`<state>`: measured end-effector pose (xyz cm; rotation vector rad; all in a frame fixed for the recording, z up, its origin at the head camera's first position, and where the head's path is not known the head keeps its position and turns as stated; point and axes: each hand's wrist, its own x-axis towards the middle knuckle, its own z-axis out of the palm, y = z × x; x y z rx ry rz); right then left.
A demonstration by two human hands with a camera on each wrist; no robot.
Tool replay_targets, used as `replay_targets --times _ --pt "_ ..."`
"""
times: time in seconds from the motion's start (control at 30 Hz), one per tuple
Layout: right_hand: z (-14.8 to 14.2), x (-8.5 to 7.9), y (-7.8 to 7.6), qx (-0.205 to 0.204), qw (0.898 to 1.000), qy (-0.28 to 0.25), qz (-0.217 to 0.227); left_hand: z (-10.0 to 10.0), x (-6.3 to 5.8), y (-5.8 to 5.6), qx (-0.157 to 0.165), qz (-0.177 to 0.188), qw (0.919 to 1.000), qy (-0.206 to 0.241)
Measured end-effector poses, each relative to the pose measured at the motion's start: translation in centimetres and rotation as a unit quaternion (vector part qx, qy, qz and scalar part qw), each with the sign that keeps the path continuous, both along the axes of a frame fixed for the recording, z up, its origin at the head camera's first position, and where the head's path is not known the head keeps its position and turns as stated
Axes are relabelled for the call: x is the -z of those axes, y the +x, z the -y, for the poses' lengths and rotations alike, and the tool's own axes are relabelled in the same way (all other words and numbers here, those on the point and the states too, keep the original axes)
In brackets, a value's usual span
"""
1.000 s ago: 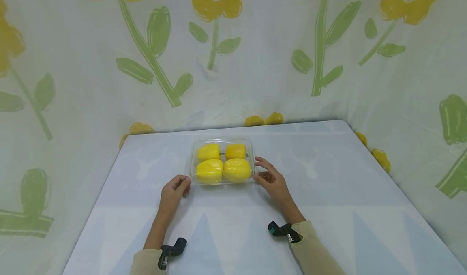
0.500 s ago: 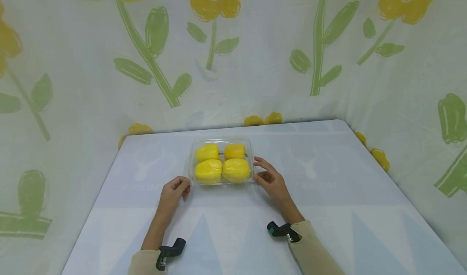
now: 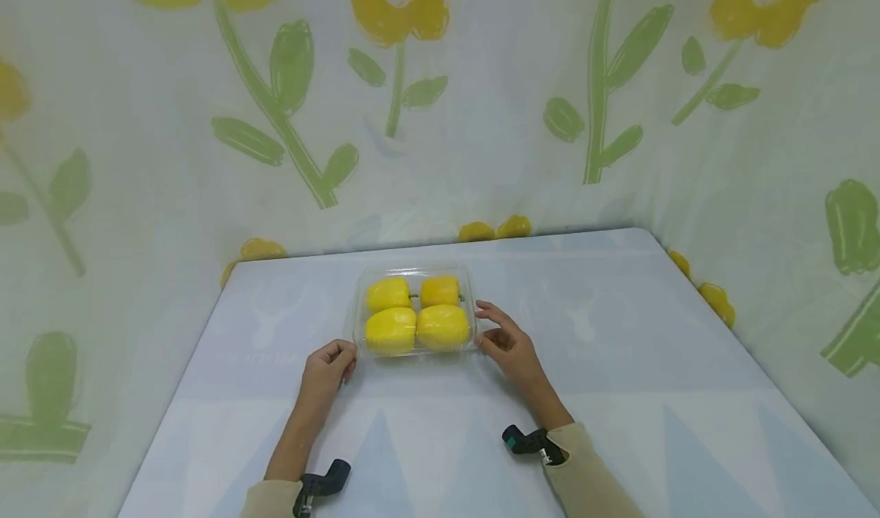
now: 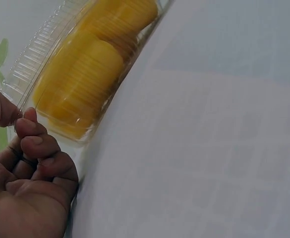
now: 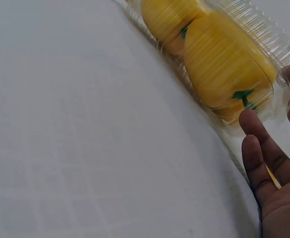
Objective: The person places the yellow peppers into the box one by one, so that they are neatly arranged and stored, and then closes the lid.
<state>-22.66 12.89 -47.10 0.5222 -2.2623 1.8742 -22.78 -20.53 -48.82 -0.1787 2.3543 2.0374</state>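
Note:
A clear plastic clamshell box point(image 3: 410, 272) lies on the table with several yellow bell peppers point(image 3: 390, 329) inside. Its lid looks closed. At the near left corner, my left hand point(image 3: 326, 370) pinches the rim between thumb and index finger, the other fingers curled beneath, as the left wrist view shows. My right hand point(image 3: 512, 355) is at the near right corner, thumb and index finger on the rim. In the right wrist view its other fingers point(image 5: 254, 148) reach loosely toward the box end, beside a pepper's green stem point(image 5: 244, 95).
The box stands on a pale patterned tabletop point(image 3: 440, 441), toward its back edge. A white cloth wall point(image 3: 481, 151) printed with yellow flowers surrounds the table behind and at both sides. Each wrist carries a black camera mount point(image 3: 529, 441).
The head view has shifted slightly, so the table and box sit a little lower in it. Both hands keep their places at the box corners.

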Motion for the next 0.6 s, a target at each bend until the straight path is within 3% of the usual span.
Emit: replay_targets --times 0.27,0.47,0.6 --pt "0.3 -0.2 -0.8 0.001 1.0 0.008 0.0 0.5 -1.1 0.1 0.008 -0.015 0.9999 -0.001" --pt "0.3 -0.8 -0.2 0.011 0.999 0.007 0.03 0.6 -0.6 -0.4 0.022 -0.001 0.9997 -0.008" --pt "-0.1 -0.5 -0.8 0.008 0.999 -0.007 0.041 0.7 -0.9 -1.0 0.018 -0.008 0.9998 0.006"
